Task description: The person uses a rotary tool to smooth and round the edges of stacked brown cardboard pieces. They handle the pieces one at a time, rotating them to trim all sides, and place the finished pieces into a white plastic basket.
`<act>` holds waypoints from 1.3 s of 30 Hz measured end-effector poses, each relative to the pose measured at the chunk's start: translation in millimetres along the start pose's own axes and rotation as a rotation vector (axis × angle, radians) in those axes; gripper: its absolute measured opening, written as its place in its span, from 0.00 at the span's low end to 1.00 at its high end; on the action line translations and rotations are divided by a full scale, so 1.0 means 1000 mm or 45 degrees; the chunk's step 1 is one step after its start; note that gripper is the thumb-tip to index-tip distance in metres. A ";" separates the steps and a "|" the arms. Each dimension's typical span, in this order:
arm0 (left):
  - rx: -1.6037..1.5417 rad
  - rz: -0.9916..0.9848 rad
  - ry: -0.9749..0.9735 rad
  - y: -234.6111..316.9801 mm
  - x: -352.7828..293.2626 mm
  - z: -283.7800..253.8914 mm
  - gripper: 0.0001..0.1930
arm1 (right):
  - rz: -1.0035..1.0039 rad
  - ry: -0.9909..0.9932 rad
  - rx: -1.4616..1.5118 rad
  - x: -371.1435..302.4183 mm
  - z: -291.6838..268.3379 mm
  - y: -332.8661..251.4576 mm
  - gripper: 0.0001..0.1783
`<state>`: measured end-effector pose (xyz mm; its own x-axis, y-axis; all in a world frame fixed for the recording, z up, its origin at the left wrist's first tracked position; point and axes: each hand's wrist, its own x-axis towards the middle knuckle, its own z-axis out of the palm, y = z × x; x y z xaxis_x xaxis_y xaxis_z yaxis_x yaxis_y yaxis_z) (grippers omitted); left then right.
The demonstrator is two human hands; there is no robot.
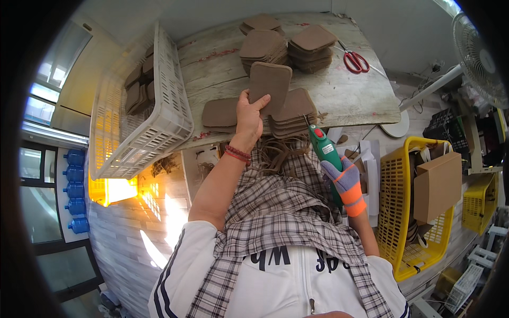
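My left hand (248,114) grips 1 brown pad (269,80) raised over the worktop (350,95) stacks, while my gloved right hand (345,180) (fingers wrapped tight) holds a green power tool (324,149) beside them.

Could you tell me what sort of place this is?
Probably a small craft workshop: stacks of brown pads on a worn wooden table, a green power tool in the gloved right hand, and plastic crates of parts.

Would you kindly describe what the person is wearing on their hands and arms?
The left hand is bare, with red bead bracelets at the wrist. The right hand wears a purple-grey knit glove with an orange cuff. White sleeves with dark stripes cover the upper arms.
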<state>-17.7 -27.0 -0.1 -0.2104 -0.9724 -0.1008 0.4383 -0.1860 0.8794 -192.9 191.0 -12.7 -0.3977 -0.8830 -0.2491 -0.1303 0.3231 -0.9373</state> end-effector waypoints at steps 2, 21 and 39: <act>-0.467 -0.073 -0.006 0.002 -0.013 0.012 0.14 | 0.025 0.015 0.094 0.004 0.007 -0.007 0.20; -0.788 -0.252 -0.028 -0.037 -0.041 0.048 0.19 | 0.065 0.048 0.385 0.010 0.015 -0.052 0.20; -0.293 -0.320 -0.372 -0.037 -0.049 0.006 0.20 | 0.033 -0.031 0.269 0.007 -0.022 -0.059 0.17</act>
<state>-29.1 28.9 -25.0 -0.5590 -0.8184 -0.1334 0.5178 -0.4702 0.7147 -207.5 173.5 46.2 -0.3762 -0.8841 -0.2774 0.0741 0.2697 -0.9601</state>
